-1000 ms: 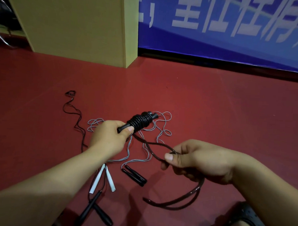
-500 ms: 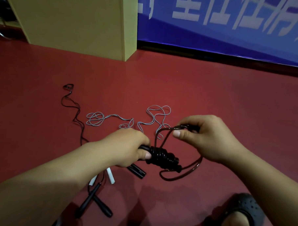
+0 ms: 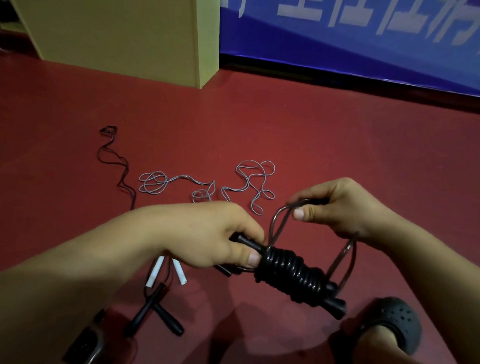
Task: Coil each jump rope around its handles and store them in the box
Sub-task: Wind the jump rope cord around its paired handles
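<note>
My left hand (image 3: 211, 235) grips the near end of a pair of black jump-rope handles (image 3: 292, 275), thickly wrapped with dark rope coils. My right hand (image 3: 339, 208) pinches the loose dark rope end (image 3: 278, 224) in a loop just above and right of the bundle. On the red floor lie other ropes: a grey cord (image 3: 247, 182) in tangles, a thin black cord (image 3: 116, 160) at left, white handles (image 3: 155, 271) and black handles (image 3: 156, 313) under my left forearm. No box shows.
A tan wooden cabinet (image 3: 116, 28) stands at the back left, and a blue banner (image 3: 363, 36) runs along the back wall. My foot in a black perforated clog (image 3: 392, 326) is at the lower right. A dark device (image 3: 86, 343) lies at the bottom left.
The handle bundle has swung from pointing up and away to lying low and pointing right. My right hand rose with the loose rope, and little slack is left.
</note>
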Tool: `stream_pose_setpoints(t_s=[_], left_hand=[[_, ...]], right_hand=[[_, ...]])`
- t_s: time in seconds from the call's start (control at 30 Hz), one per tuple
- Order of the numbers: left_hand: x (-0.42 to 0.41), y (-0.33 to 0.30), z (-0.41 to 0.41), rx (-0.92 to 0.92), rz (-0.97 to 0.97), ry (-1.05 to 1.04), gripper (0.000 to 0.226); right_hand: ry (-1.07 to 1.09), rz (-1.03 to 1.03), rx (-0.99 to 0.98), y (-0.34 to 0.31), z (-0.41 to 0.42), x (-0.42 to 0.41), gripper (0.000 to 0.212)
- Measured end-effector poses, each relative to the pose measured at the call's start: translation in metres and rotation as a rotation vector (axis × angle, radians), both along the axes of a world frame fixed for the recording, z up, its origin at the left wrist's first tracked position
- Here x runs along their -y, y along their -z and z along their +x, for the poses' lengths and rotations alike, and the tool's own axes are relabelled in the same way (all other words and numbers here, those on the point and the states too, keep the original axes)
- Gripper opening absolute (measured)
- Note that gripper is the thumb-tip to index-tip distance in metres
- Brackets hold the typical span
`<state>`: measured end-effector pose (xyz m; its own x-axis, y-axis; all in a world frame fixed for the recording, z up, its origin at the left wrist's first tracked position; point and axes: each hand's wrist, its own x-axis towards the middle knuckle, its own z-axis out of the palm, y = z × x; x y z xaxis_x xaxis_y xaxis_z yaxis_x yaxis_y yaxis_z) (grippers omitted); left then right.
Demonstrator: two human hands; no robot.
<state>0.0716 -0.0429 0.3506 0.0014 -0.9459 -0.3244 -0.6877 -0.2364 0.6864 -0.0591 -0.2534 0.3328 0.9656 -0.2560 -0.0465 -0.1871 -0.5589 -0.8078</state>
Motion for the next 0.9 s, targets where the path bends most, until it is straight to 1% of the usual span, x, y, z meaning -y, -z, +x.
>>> stream_pose_setpoints(t_s=[0.1, 0.13, 0.2, 0.23, 0.3, 0.33, 0.37, 0.43, 0.5, 0.53, 0.57, 0.6, 0.67, 0.73, 0.8, 0.9], left_hand=[[-0.004, -0.001, 0.003, -0.175, -0.057, 0.001, 0.014], [-0.005, 0.001, 0.003, -0.231, -0.088, -0.016, 0.017], [-0.006, 0.003, 0.003, -0.35, -0.162, -0.071, 0.032], [-0.006, 0.003, 0.004, -0.405, -0.214, -0.106, 0.035], [-0.004, 0.005, 0.005, -0.476, -0.325, -0.19, 0.034], [-0.003, 0.005, 0.006, -0.493, -0.373, -0.236, 0.034], [-0.002, 0.006, 0.005, -0.513, -0.414, -0.283, 0.031], [0.001, 0.005, 0.003, -0.59, -0.468, -0.407, 0.023], [0.005, 0.005, 0.002, -0.655, -0.49, -0.562, 0.025], [0.007, 0.007, 0.001, -0.675, -0.493, -0.638, 0.026], [0.009, 0.008, 0.002, -0.69, -0.499, -0.701, 0.025], [0.01, 0.01, 0.003, -0.691, -0.504, -0.749, 0.022], [0.011, 0.013, 0.005, -0.647, -0.495, -0.823, 0.018], [0.011, 0.017, 0.007, -0.605, -0.463, -0.892, 0.018], [0.011, 0.02, 0.008, -0.586, -0.436, -0.939, 0.018], [0.012, 0.023, 0.009, -0.578, -0.415, -0.978, 0.018]], right_hand=[[-0.088, 0.118, -0.021, 0.007, 0.0, 0.004, 0.027], [-0.101, 0.137, -0.023, 0.011, 0.001, 0.003, 0.028], [-0.107, 0.173, -0.053, 0.018, 0.004, 0.004, 0.028], [-0.109, 0.162, -0.067, 0.019, 0.005, 0.003, 0.026], [-0.06, 0.041, -0.024, 0.024, 0.001, 0.003, 0.02], [0.005, 0.021, 0.008, 0.025, 0.002, 0.002, 0.024], [0.005, 0.01, 0.05, 0.027, 0.004, -0.001, 0.027], [-0.063, -0.004, 0.124, 0.017, 0.006, -0.015, 0.022], [-0.137, -0.009, 0.122, 0.009, 0.01, -0.019, 0.009], [-0.162, -0.022, 0.11, 0.01, 0.012, -0.022, 0.011], [-0.149, -0.017, 0.091, 0.011, 0.013, -0.022, 0.017], [-0.125, -0.029, 0.096, 0.011, 0.012, -0.025, 0.018], [-0.106, -0.193, 0.078, 0.011, 0.013, -0.029, 0.008], [-0.11, -0.37, 0.037, 0.016, 0.014, -0.031, 0.019], [-0.114, -0.427, 0.023, 0.016, 0.014, -0.037, 0.021], [-0.178, -0.485, -0.001, 0.02, 0.015, -0.051, 0.019]])
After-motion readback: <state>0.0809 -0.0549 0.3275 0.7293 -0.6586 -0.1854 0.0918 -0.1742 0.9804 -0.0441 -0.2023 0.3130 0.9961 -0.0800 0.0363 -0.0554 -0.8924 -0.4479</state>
